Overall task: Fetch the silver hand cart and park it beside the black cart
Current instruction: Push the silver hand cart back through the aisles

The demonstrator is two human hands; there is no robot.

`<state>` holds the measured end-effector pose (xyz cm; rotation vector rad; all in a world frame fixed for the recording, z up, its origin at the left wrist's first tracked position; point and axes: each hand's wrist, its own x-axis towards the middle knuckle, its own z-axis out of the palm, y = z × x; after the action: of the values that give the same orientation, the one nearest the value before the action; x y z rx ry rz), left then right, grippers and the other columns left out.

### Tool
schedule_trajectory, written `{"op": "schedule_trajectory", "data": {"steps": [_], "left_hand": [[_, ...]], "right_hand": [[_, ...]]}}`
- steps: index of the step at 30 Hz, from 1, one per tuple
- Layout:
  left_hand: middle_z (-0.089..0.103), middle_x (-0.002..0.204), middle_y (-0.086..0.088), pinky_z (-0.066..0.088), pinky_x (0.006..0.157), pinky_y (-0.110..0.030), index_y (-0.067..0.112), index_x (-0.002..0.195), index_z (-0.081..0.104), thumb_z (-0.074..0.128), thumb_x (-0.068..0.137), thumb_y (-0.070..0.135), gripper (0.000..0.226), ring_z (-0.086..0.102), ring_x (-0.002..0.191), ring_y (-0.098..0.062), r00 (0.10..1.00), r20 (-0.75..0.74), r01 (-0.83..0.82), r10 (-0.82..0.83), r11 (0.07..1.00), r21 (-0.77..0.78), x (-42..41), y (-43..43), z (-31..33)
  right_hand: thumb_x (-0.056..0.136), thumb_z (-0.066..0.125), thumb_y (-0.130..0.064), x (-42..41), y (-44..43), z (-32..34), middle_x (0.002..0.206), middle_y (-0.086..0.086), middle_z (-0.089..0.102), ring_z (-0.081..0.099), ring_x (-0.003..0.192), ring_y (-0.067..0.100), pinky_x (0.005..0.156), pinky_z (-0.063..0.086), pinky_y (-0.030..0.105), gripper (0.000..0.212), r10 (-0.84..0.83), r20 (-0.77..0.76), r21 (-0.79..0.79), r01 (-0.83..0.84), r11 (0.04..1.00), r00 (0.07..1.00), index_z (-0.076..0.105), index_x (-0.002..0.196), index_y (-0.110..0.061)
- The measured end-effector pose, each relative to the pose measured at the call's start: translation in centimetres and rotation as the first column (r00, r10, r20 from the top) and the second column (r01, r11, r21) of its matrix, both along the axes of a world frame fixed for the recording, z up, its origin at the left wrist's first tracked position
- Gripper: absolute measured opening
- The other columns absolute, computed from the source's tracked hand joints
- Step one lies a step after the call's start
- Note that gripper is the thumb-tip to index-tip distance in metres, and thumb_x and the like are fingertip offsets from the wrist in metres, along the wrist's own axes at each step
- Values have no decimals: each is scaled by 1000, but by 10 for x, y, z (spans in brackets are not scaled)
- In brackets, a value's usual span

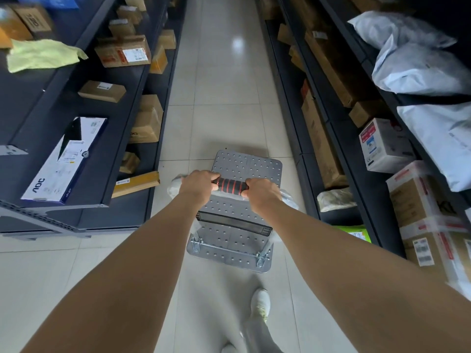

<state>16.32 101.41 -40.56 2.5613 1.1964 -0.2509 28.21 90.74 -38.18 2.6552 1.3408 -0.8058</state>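
Silver-grey metal, dimpled all over, forms the flat deck of the hand cart [244, 164], which stands on the pale tiled floor [224, 98] mid-aisle, between dark shelves [33, 103] stacked with boxes [147, 118] to left and right, just ahead of the person. The deck has rounded corners and hinge brackets at its near edge. Its handle [230, 186], black foam ringed in red with clear wrap at the ends, crosses above the deck. Left hand [197, 183] curls round the handle's left end and right hand [262, 193] round its right end, arms outstretched.

We cannot see wheels under the cart [248, 169]; our left grip [197, 183] and right grip [262, 193] cover parts of its handle [230, 186].
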Motion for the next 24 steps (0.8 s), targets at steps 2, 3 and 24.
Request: {"op": "schedule_trajectory", "data": {"steps": [2,3,24], "left_hand": [[60,124,-5,44,99,-39,25,131,53,45,84,-16,63,54,114,-25,1000,-18,-2,3,1000,13,9,9,3],[60,124,-5,44,99,-38,25,131,53,45,85,-16,63,54,114,-25,1000,-27,-7,7,1000,16,13,13,5],[64,116,-3,50,89,-49,41,125,53,48,97,31,30,59,102,-29,989,-99,-117,107,987,-106,139,91,21]], "right_hand": [[90,61,-8,9,10,-1,114,7,61,59,105,23,86,50,30,43,-2,-11,3,2,1000,1000,51,131,-18],[90,61,-7,14,15,0,114,7,61,60,105,23,87,51,30,43,-5,-19,7,5,1000,1000,52,130,-18],[90,61,-8,148,99,-10,110,7,62,61,102,24,86,54,33,39,-1,-39,43,3,999,999,53,127,-20]]}}
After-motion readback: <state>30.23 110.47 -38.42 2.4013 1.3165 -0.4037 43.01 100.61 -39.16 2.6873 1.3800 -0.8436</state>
